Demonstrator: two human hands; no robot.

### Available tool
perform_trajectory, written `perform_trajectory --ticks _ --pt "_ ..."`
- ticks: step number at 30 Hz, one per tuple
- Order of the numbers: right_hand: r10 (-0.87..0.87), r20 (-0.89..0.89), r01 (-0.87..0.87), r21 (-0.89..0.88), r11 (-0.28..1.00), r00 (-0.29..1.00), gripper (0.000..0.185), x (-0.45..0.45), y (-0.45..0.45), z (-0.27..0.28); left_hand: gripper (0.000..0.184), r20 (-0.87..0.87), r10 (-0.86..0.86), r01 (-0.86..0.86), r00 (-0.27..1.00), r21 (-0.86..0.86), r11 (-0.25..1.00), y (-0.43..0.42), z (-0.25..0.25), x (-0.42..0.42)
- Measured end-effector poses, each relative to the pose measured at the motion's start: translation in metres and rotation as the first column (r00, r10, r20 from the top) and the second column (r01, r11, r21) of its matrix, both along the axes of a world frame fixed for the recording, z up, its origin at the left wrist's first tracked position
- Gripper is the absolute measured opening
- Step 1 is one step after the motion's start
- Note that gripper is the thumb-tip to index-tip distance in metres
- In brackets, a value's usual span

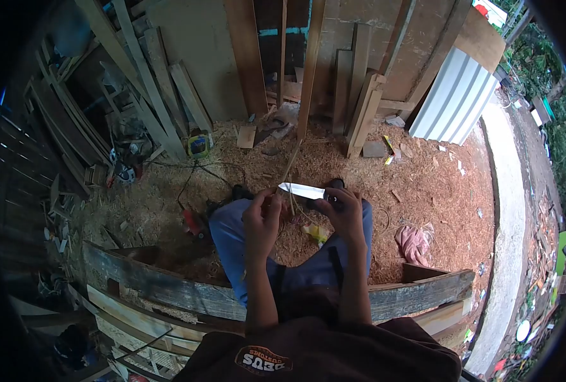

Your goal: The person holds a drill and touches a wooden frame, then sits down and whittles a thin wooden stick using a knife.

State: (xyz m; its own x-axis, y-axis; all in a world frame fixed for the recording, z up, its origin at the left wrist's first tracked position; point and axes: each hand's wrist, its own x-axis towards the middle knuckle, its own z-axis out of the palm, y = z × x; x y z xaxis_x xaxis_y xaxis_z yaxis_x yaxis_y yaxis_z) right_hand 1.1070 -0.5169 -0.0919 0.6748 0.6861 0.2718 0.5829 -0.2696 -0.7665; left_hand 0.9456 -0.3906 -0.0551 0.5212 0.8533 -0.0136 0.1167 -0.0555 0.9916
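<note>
Over brown shavings (445, 200), one black-handled silver knife (305, 190) is pointing from gripping right hand (342, 215) toward left hand (262, 218) pinching one tan strip (293, 159).

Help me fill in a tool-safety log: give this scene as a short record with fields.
Tool: knife
Right hand: holds the knife by its handle end
Left hand: raised beside the knife's tip; its grip is unclear
Tip direction: toward the left hand
Thin strip: crosses the knife near its tip; contact unclear
Underfoot: wood shavings
To the right: pink cloth on the shavings
Ahead: boards propped up
</note>
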Motion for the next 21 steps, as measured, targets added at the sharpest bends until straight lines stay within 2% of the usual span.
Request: perform_trajectory --ticks 3,6,9,12,14,15,16,17,18,19,21 --pt "0.050 -0.013 -0.050 0.019 0.999 0.999 0.036 -0.005 0.006 0.005 0.024 -0.057 -0.077 0.083 0.995 0.105 0.991 0.004 -0.018 0.000" --pt "0.084 0.013 -0.085 0.083 0.993 0.996 0.035 -0.015 0.014 0.012 0.022 -0.088 -0.128 0.133 0.988 0.054 0.990 -0.002 -0.006 0.001" --pt "0.127 0.039 -0.130 0.077 0.989 0.991 0.033 -0.023 0.019 0.023 0.021 -0.096 -0.105 0.119 0.990 0.156 0.981 -0.003 -0.018 0.002" --pt "0.143 0.108 -0.153 0.097 0.983 0.984 0.031 -0.026 0.022 0.026 0.021 -0.200 -0.124 0.138 0.972 0.057 0.989 -0.004 -0.005 0.001" --pt "0.126 0.168 -0.138 0.063 0.988 0.978 0.032 -0.014 0.016 0.029 0.021 -0.082 -0.105 0.113 0.991 0.099 0.989 -0.002 -0.007 0.004" --pt "0.040 0.316 -0.081 0.117 0.990 0.948 0.026 -0.001 0.011 0.020 0.022 -0.022 -0.095 0.097 0.995 0.120 0.988 -0.001 -0.007 0.004" --pt "-0.174 0.159 0.145 0.180 0.973 0.972 0.022 0.012 0.007 0.009 0.021 -0.041 -0.114 0.116 0.993 0.062 0.991 0.001 -0.004 -0.001" --pt "-0.374 -0.007 0.368 0.200 0.908 0.927 0.019 0.025 0.000 -0.003 0.021 -0.057 -0.134 0.134 0.989 0.000 0.991 0.004 0.002 -0.009" --pt "-0.466 0.099 0.424 0.282 0.860 0.879 0.019 0.044 -0.014 -0.011 0.021 -0.066 -0.154 0.150 0.986 -0.062 0.987 0.006 0.005 -0.016" --pt "-0.485 0.130 0.444 0.251 0.860 0.865 0.024 0.054 -0.026 -0.009 0.023 -0.054 -0.127 0.125 0.990 -0.036 0.992 0.009 0.003 -0.020" --pt "-0.416 0.034 0.404 0.176 0.898 0.909 0.026 0.053 -0.035 -0.008 0.024 -0.064 -0.084 0.083 0.994 -0.017 0.996 0.015 0.001 -0.021"
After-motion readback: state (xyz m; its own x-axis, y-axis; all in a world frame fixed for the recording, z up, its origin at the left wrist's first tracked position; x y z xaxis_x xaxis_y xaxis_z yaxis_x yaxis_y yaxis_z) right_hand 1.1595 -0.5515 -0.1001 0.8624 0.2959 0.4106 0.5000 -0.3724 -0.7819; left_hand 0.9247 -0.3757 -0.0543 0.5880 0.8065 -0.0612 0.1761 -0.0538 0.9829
